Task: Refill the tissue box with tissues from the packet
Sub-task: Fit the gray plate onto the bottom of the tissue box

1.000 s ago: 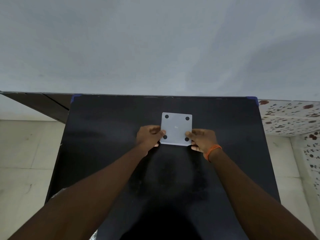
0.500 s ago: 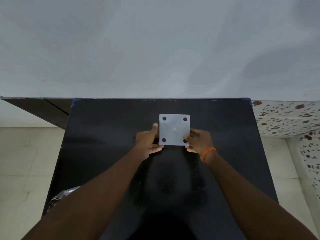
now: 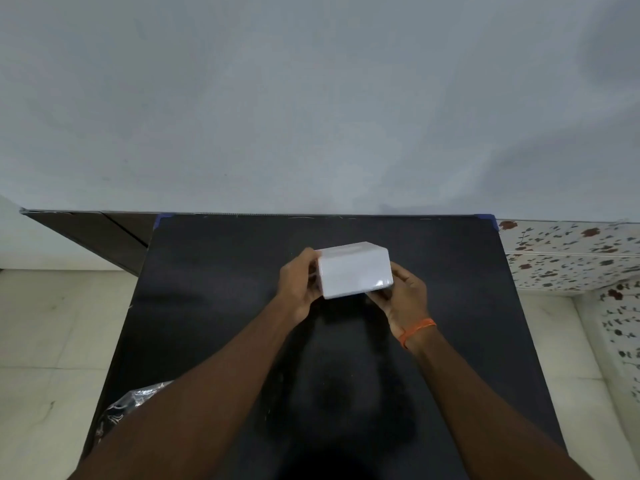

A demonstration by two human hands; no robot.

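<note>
A plain white tissue box is held just above the black table, tilted so a blank side faces me. My left hand grips its left end, thumb on top. My right hand, with an orange band at the wrist, cups its lower right corner from below. The box's opening and its underside are hidden. A crinkled clear plastic packet shows at the table's near left edge, mostly behind my left forearm.
A pale grey wall rises right behind the table's far edge. Light floor tiles lie on the left and right. A floral-patterned surface stands at the right, and a dark brown panel at the left.
The box was showing its flat base with four black dots; both hands have turned it so a blank side now faces me. The packet has come further into view.
</note>
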